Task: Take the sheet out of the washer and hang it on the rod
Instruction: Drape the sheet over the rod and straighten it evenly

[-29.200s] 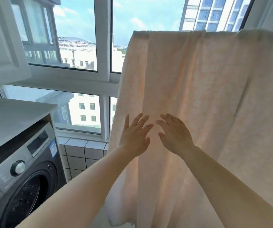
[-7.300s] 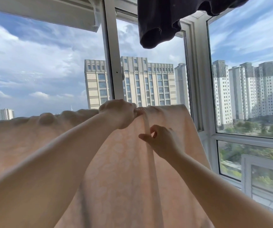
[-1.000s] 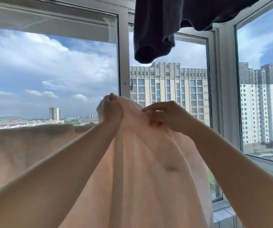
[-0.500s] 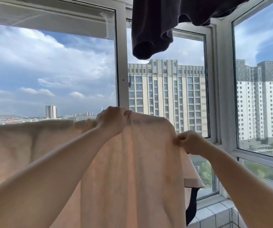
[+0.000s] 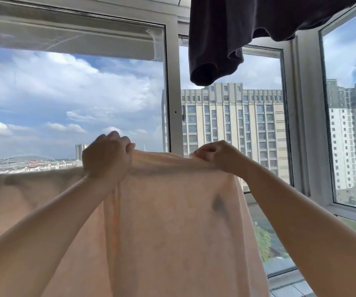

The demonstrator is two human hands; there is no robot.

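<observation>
Peach-pink cotton, that's what fills the lower half of the view: the sheet (image 5: 172, 221) is draped over something at about chest height and hangs straight down from its top fold. The rod itself is hidden under the fabric, so I can't actually see it, just the line the cloth folds over.

Both arms are stretched out in front, hands up at that top edge. The left hand (image 5: 106, 159) is curled into a fist around a bunch of the sheet right at the fold, knuckles facing the window. The right hand (image 5: 217, 157) is a little way along to the right, fingers bent and pinching the top edge near the sheet's right end. Between the two hands the fabric is pulled fairly taut, with a shallow ridge running across. To the left of the left hand the sheet carries on along the same line, a bit lumpy, out to the picture's edge. There's a darker smudge showing through the cloth below the right hand; can't tell what it is.

Up top, a dark garment (image 5: 237, 35) dangles from overhead, well above the sheet. Behind everything is a big window (image 5: 173, 93) with a white frame, blue sky with clouds, and tall apartment blocks (image 5: 232, 129) outside.
</observation>
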